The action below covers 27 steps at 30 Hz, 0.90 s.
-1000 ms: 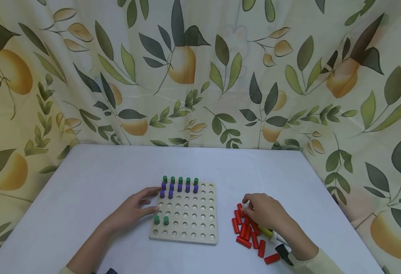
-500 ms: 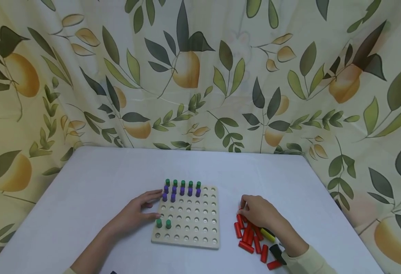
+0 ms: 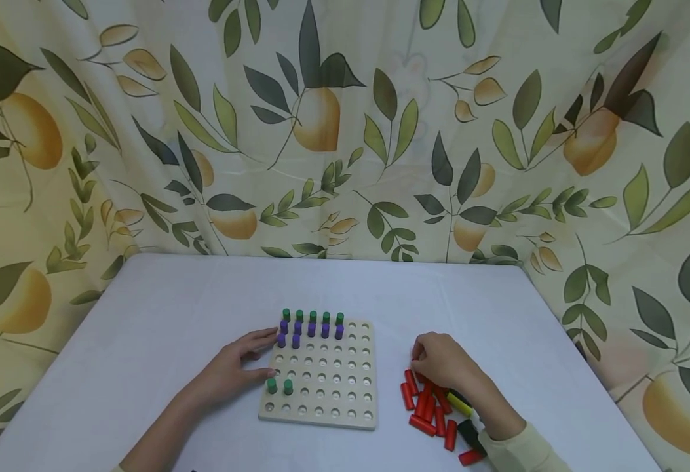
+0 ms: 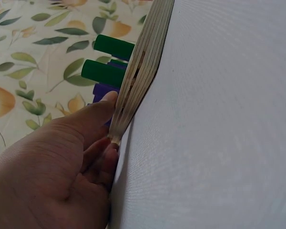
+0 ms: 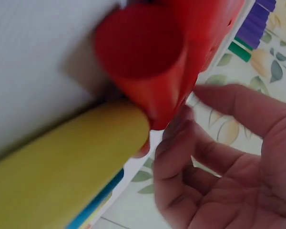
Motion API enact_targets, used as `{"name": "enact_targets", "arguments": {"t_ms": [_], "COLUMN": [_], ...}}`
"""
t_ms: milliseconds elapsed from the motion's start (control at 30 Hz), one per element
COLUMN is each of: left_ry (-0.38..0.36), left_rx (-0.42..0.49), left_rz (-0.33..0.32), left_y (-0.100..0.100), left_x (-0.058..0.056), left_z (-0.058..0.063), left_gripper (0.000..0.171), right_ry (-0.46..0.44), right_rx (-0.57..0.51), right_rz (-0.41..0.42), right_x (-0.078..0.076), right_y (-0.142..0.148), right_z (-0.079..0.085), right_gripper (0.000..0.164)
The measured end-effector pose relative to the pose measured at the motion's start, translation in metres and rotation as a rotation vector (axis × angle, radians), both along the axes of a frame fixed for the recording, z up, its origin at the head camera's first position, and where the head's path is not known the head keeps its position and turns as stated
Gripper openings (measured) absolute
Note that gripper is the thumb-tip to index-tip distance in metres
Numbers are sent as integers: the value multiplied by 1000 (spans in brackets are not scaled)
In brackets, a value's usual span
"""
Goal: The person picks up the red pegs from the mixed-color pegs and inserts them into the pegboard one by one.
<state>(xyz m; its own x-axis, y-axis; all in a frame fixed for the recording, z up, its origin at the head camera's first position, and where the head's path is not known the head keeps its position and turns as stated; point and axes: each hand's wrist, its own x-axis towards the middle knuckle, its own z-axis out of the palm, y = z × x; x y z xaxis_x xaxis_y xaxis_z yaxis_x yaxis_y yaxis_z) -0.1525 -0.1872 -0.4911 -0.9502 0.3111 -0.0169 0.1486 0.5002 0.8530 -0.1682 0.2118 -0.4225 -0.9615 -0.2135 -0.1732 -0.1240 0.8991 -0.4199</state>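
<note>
Left hand [image 4: 57, 157] at the board edge [image 4: 153, 40] (green pegs [image 4: 104, 71], purple pegs [image 4: 103, 91])

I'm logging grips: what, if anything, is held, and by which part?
The left hand touches the board at its left edge, apparently without gripping. The right hand is at the red pegs; whether it pinches one can't be told.

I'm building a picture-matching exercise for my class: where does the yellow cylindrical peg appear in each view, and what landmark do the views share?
Head: the yellow cylindrical peg, lower right, beside red cylindrical pegs.
Left wrist: not in this picture.
Right wrist: the yellow cylindrical peg, large, at lower left.
Shared landmark: the cream cloth printed with leaves and fruit.
</note>
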Motion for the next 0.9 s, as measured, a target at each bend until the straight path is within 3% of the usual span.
{"name": "enact_targets", "arguments": {"t_ms": [167, 333, 500, 900], "left_ry": [-10, -17, -22, 2], "left_rx": [-7, -20, -19, 0], "left_rz": [4, 10, 5, -19], "left_y": [-1, -1, -1, -2], "left_x": [0, 0, -1, -1], "left_z": [1, 1, 0, -1], "left_gripper": [71, 73, 72, 73], "right_ry": [-30, -37, -43, 18], "right_rx": [-2, -26, -134, -330], "right_rz": [-16, -28, -72, -96], "right_x": [0, -3, -4, -9], "right_y": [2, 4, 9, 18], "right_z": [-1, -3, -3, 9], "right_gripper": [28, 23, 13, 17]}}
